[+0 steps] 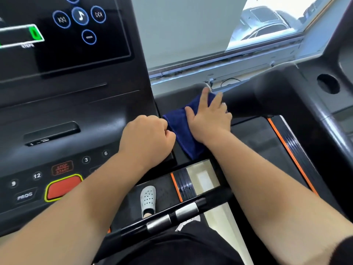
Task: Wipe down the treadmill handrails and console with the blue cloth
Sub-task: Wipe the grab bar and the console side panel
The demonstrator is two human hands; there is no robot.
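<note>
Cloth [179, 129], blue and folded, lay draped over the ledge where the console [76, 104] met the right handrail [248, 100]. Its upper part was pinned under the right hand [209, 119] and its lower corner hung toward the belt. That hand lay flat with fingers spread, palm pressing down. This grip probably served to put broad pressure on the cloth so that it dragged over the plastic rather than bunching up.

The left hand [147, 134] was curled into a fist on the console's edge, its thumb touching the cloth's near border. I could not tell whether it pinched that border or only leaned there. Most likely it steadied the person, who leaned across to the right. It sat clear of the red button [64, 186] and the number keys, which seemed sensible with the display lit.

The wipe appeared to be at the console's right flank. The screen, the key panel and the front bar [172, 217] with its metal pads looked still to be done. A shoe [148, 197] stood on the belt below.
</note>
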